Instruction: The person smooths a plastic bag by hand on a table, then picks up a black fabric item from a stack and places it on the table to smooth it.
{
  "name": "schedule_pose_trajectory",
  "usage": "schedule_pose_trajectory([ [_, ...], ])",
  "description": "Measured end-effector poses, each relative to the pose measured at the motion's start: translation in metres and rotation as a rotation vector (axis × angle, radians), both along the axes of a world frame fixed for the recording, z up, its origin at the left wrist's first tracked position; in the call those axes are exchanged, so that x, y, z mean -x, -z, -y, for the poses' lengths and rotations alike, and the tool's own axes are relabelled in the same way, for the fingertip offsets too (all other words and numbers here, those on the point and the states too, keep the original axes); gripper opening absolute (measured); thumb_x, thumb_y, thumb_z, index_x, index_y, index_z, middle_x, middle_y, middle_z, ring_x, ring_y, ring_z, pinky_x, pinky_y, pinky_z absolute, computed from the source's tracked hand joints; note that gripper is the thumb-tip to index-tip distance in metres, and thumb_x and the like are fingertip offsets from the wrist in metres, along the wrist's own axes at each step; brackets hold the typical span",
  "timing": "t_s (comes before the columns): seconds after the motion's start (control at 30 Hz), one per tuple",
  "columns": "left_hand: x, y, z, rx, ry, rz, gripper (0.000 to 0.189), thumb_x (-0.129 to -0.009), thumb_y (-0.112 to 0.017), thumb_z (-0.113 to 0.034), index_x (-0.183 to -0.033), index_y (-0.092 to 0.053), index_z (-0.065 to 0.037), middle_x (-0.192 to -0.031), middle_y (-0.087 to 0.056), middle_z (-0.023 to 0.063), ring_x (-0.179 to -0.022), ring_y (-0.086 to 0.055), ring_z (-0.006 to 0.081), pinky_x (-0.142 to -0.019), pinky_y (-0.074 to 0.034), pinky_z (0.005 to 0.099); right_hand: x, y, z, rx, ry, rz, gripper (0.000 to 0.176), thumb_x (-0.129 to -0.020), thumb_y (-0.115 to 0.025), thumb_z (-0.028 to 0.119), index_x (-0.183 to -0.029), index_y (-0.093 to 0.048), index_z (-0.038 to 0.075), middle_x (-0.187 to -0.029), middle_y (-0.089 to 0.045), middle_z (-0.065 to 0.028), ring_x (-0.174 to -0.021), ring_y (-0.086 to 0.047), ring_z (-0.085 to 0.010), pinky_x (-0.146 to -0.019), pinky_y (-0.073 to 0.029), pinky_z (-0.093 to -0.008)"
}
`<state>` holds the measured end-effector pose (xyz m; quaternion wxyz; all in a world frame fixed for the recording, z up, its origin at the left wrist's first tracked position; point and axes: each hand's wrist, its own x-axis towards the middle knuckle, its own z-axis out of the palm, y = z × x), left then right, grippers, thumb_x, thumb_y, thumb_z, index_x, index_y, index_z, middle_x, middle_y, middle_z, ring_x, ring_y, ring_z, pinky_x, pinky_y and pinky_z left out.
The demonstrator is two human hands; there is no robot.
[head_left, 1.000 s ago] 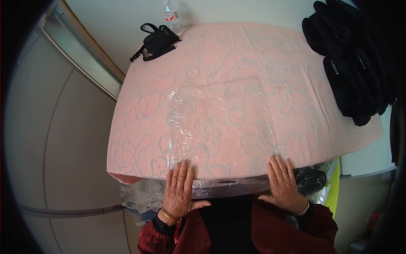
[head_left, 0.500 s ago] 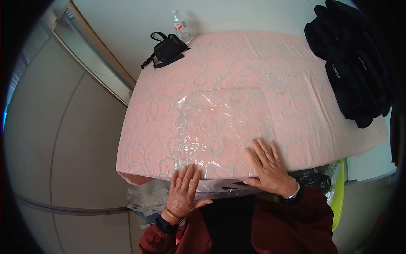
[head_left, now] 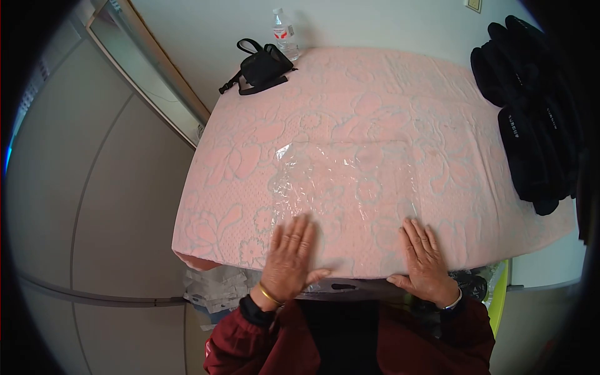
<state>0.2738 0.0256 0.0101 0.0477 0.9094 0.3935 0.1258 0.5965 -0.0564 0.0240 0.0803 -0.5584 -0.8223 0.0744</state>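
Note:
A clear plastic bag (head_left: 344,181) lies flat on the pink patterned cloth (head_left: 219,156) that covers the table. My left hand (head_left: 290,259) rests over the bag's near left part, fingers stretched forward and slightly blurred, thumb out to the side. On the bag's near right edge lies my right hand (head_left: 425,265), flat with its fingers extended. Neither hand grips anything. The bag's near end hangs over the table's front edge, where a dark printed mark shows between my hands.
At the back left stand a clear plastic bottle (head_left: 285,37) and a black strapped pouch (head_left: 262,67). Several black padded items (head_left: 531,119) are heaped at the right. Crumpled clear plastic (head_left: 219,287) sits below the front left edge, and a lime-green container (head_left: 498,300) below the right.
My left hand has moved forward and right over the bag. The right hand has shifted right, toward the bag's edge. The bag lies flatter, and the camera view has shifted slightly.

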Motion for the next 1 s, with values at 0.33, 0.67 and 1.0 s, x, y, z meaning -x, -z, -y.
schedule_pose_trajectory([
  [0.33,0.027,0.002,-0.007,-0.053,-0.116,-0.007,0.103,-0.088,-0.047,-0.074,-0.149,-0.034,0.007,-0.156,-0.034,0.0241,-0.146,-0.031,0.0392,-0.118,-0.019,0.0582,-0.001,0.002,0.011,-0.051,0.07,0.064,0.102,-0.091,-0.048,0.069,-0.148,-0.03,-0.013,-0.158,-0.025,-0.0295,-0.149,-0.021,-0.0423,-0.121,-0.011,-0.0556],
  [0.67,0.037,0.012,0.053,-0.054,-0.119,-0.06,0.109,-0.083,-0.047,-0.08,-0.15,-0.034,0.006,-0.157,-0.034,0.0231,-0.146,-0.032,0.0395,-0.118,-0.016,0.0615,0.011,-0.002,0.034,-0.081,0.04,-0.105,0.089,-0.089,-0.062,0.055,-0.147,-0.035,-0.008,-0.157,-0.028,-0.0265,-0.149,-0.021,-0.0414,-0.119,-0.012,-0.0615],
  [1.0,0.03,0.009,0.053,-0.057,-0.148,-0.157,0.11,-0.083,-0.046,-0.081,-0.152,-0.031,0.005,-0.158,-0.031,0.0231,-0.148,-0.028,0.04,-0.119,-0.012,0.0612,0.03,0.011,-0.005,-0.065,0.01,-0.067,0.08,-0.09,-0.065,0.05,-0.153,-0.037,0.011,-0.161,-0.023,-0.0215,-0.151,-0.017,-0.0404,-0.12,-0.01,-0.0604],
])
